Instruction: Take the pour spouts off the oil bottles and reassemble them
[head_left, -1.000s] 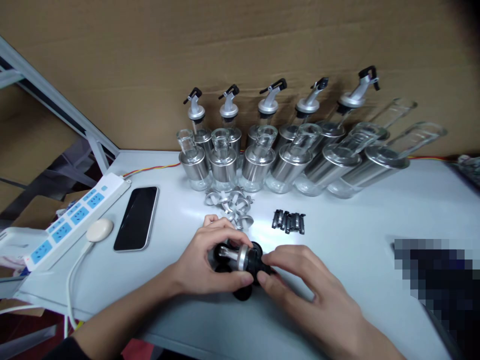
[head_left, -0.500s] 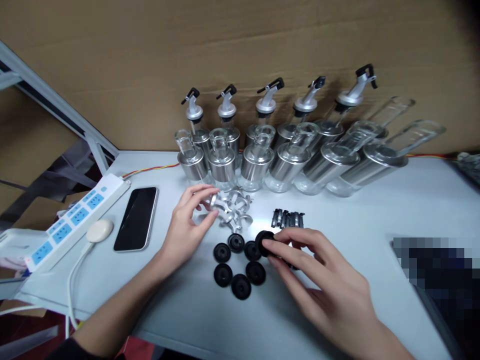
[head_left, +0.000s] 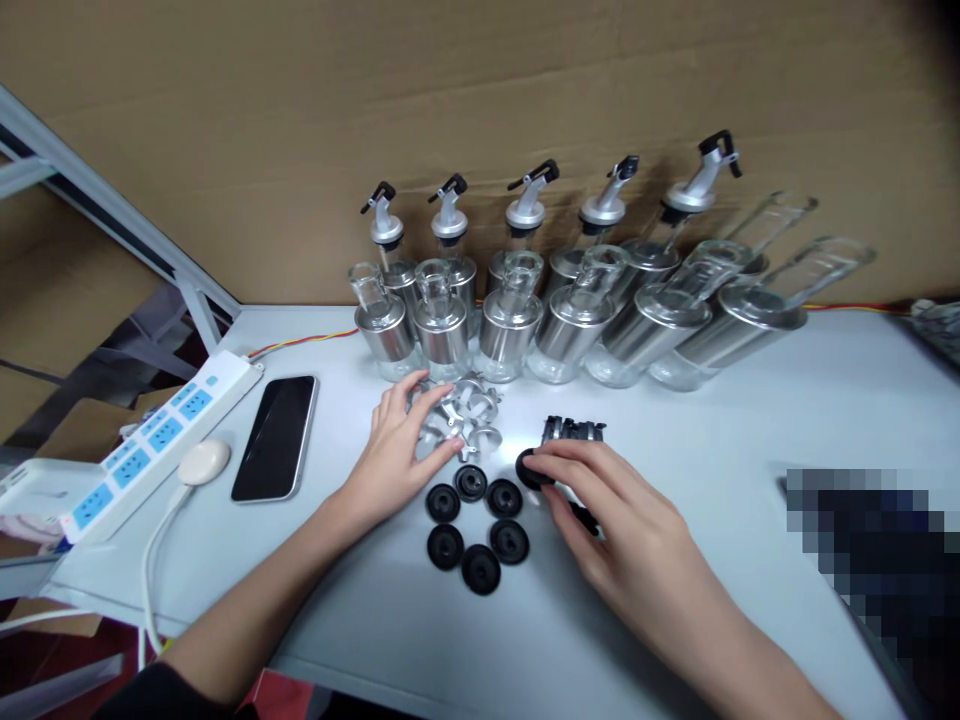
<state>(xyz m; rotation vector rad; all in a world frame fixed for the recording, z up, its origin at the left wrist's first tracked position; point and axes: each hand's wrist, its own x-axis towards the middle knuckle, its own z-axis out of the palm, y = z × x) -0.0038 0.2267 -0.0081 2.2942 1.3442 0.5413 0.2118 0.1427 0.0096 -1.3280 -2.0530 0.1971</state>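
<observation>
My left hand (head_left: 401, 440) reaches over a pile of silver pourer tops (head_left: 480, 405), its fingers spread around the pile's left side and its thumb against the near edge. My right hand (head_left: 615, 510) pinches a round black rubber stopper (head_left: 531, 468) between thumb and fingers, close to the table. To the left of it, several similar black stoppers (head_left: 481, 568) lie in a rough ring. Small black lever pieces (head_left: 571, 430) lie in a row just beyond my right hand. Another black part (head_left: 583, 518) is partly hidden under that hand.
Behind the parts stand several glass bottles with steel sleeves (head_left: 511, 325); the back row includes bottles with pourers (head_left: 525, 205). At left are a phone (head_left: 275, 438), a power strip (head_left: 161, 440) and a white round charger (head_left: 204, 462). A cardboard wall (head_left: 480, 90) rises behind.
My right hand has moved the stopper slightly away from the ring and lower. My left hand has shifted a little right, its fingers spreading wider over the silver tops.
</observation>
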